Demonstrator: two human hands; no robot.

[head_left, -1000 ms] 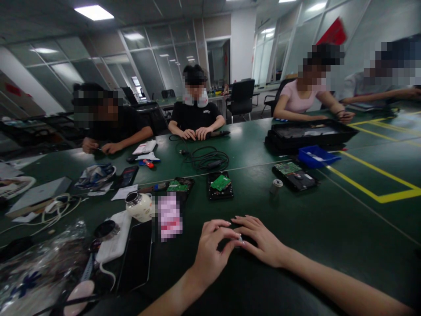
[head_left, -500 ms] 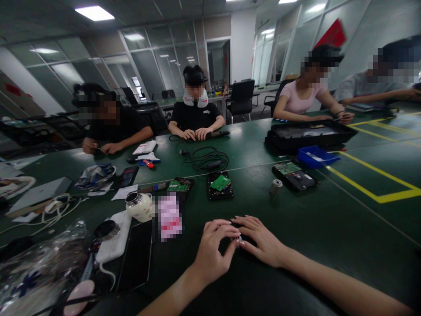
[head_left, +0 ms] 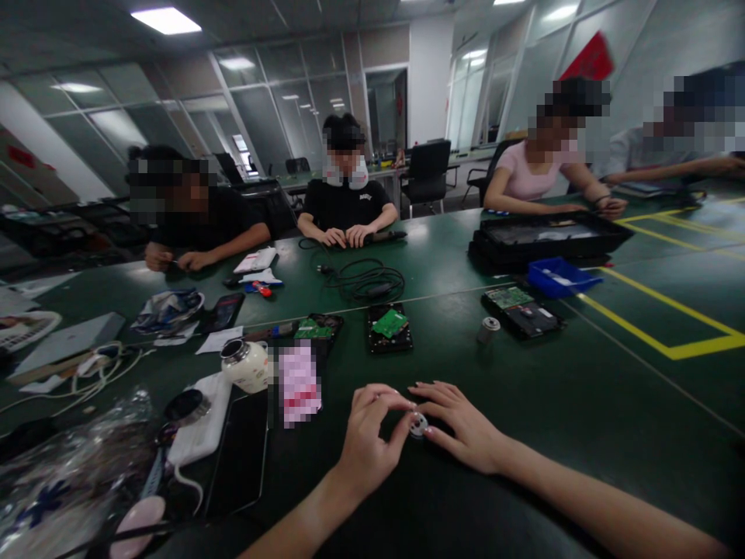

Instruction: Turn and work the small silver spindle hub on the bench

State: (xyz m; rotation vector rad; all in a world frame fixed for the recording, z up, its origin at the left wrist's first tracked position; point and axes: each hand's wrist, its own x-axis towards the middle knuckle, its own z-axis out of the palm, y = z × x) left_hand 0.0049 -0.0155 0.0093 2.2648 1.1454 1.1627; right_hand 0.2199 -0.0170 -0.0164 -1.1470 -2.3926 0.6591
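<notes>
My left hand [head_left: 368,442] and my right hand [head_left: 459,431] meet on the green table [head_left: 582,404], close in front of me. Between their fingertips sits a small round silvery part [head_left: 417,425]. The left thumb and fingers pinch its left side, and the right fingers curl over its right side above a dark flat thing I cannot make out. Further out lie two opened hard drives with green circuit boards [head_left: 389,327] [head_left: 319,326].
A small metal cylinder [head_left: 487,329] and another hard drive [head_left: 521,310] lie to the right, by a blue bin [head_left: 562,277] and a black tray [head_left: 544,237]. A white jar [head_left: 247,365], tablet [head_left: 241,454], cables and bags crowd the left. Several people sit across the table.
My left hand has shifted slightly left and turned, so the small silvery part now shows between the fingertips. The right hand has stayed put.
</notes>
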